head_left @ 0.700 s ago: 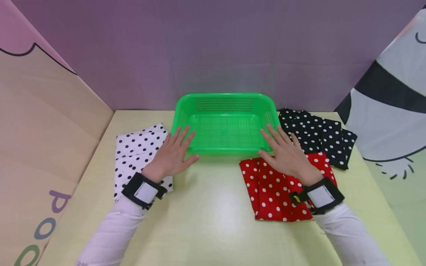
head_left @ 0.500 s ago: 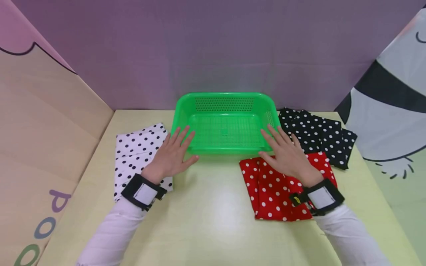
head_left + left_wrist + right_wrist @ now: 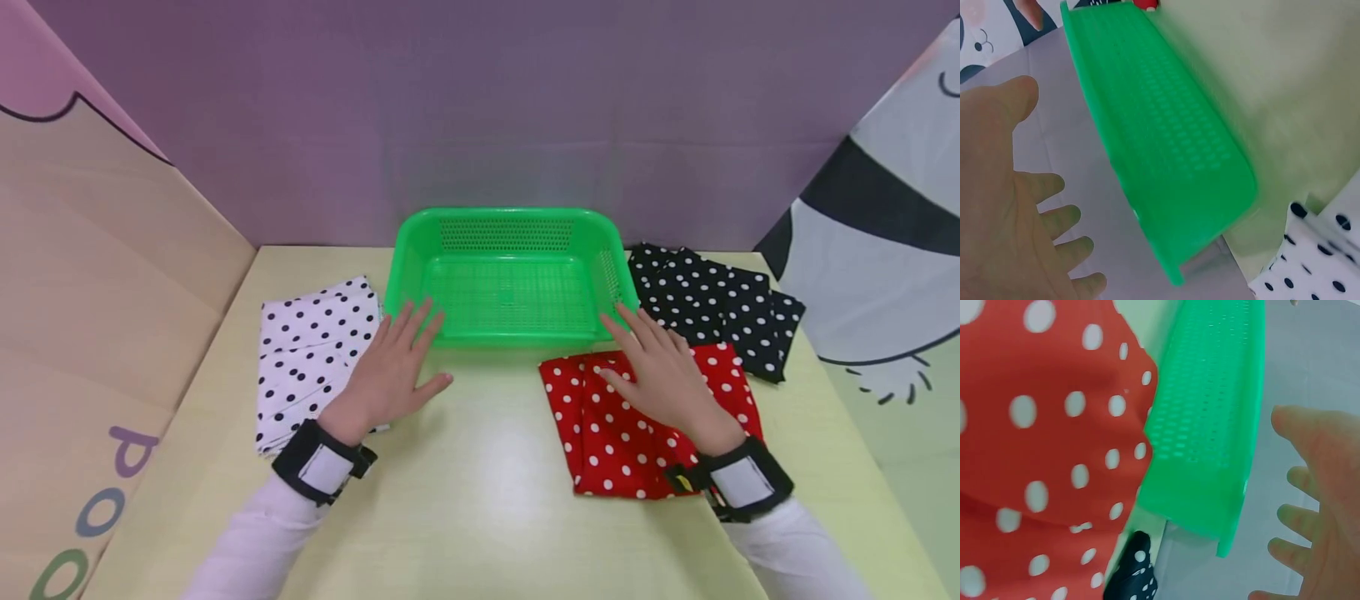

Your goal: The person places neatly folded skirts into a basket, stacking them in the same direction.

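Note:
My left hand (image 3: 386, 375) is spread palm down, holding nothing, between the white cloth with black dots (image 3: 307, 342) and the front left corner of the green plastic basket (image 3: 506, 340). In the head view, my right hand (image 3: 667, 375), also empty with fingers extended, hovers over the folded red cloth with white dots (image 3: 607, 442). Its fingertips overlap the basket's front right corner. Both wrist views show a gap between the hand and the basket wall. A folded black cloth with white dots (image 3: 712, 300) lies right of the basket.
The pale yellow table (image 3: 480, 517) bears the cloths and the basket. A purple-grey fabric backdrop (image 3: 510, 108) stands right behind the basket. Printed panels rise on the left (image 3: 97, 275) and right (image 3: 877, 250) sides.
Both hands have drawn back slightly toward the person, and the right one has also shifted a little right. Basket and cloths stay where they were.

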`<state>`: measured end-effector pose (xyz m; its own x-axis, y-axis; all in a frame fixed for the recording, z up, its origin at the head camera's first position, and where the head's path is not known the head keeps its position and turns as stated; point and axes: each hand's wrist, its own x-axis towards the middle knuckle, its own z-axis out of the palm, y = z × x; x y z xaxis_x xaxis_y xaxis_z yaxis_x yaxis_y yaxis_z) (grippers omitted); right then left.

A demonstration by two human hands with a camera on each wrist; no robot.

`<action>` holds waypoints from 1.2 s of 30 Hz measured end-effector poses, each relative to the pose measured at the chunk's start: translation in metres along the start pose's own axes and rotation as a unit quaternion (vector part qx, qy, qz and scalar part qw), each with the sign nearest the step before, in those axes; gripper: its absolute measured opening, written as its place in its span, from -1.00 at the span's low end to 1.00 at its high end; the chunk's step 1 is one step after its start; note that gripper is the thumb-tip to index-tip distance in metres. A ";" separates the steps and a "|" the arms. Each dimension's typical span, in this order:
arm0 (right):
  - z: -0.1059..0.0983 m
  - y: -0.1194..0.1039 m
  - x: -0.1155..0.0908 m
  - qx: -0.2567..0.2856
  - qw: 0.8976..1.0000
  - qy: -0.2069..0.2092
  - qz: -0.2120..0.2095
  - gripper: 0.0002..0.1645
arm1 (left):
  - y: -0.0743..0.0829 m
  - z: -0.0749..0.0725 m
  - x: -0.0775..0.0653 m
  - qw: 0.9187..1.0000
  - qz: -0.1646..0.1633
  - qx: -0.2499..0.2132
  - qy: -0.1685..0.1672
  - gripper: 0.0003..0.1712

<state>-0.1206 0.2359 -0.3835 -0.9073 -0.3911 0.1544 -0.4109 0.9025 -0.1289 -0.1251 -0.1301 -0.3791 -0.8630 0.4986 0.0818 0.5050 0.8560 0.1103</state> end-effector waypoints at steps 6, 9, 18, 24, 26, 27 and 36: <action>0.007 0.003 -0.016 -0.002 1.000 -0.002 0.013 0.04 | 0.010 0.008 -0.005 1.000 0.016 -0.005 0.006 -0.06; 0.009 0.005 -0.021 -0.001 1.000 -0.008 0.020 0.07 | 0.015 0.013 -0.007 1.000 0.022 -0.008 0.008 -0.06; 0.018 0.013 -0.041 0.011 0.999 -0.003 0.047 0.08 | 0.038 0.031 -0.005 0.998 0.047 -0.036 0.024 -0.09; 0.024 0.024 -0.057 0.027 0.995 -0.001 0.098 0.09 | 0.057 0.045 -0.001 0.997 0.059 -0.054 -0.001 -0.13; 0.025 0.029 -0.064 0.034 0.993 0.003 0.117 0.10 | 0.063 0.049 0.000 0.996 0.063 -0.055 -0.012 -0.14; 0.027 0.032 -0.066 0.036 0.992 0.006 0.124 0.11 | 0.066 0.051 0.001 0.996 0.065 -0.056 -0.018 -0.14; 0.040 0.050 -0.092 0.043 0.985 0.004 0.167 0.03 | 0.099 0.074 0.010 0.993 0.086 -0.062 -0.042 -0.20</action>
<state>-0.0610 0.3097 -0.4433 -0.9925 -0.0731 0.0979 -0.0961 0.9619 -0.2559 -0.0847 -0.0303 -0.4407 -0.7594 0.6500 0.0280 0.6384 0.7363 0.2243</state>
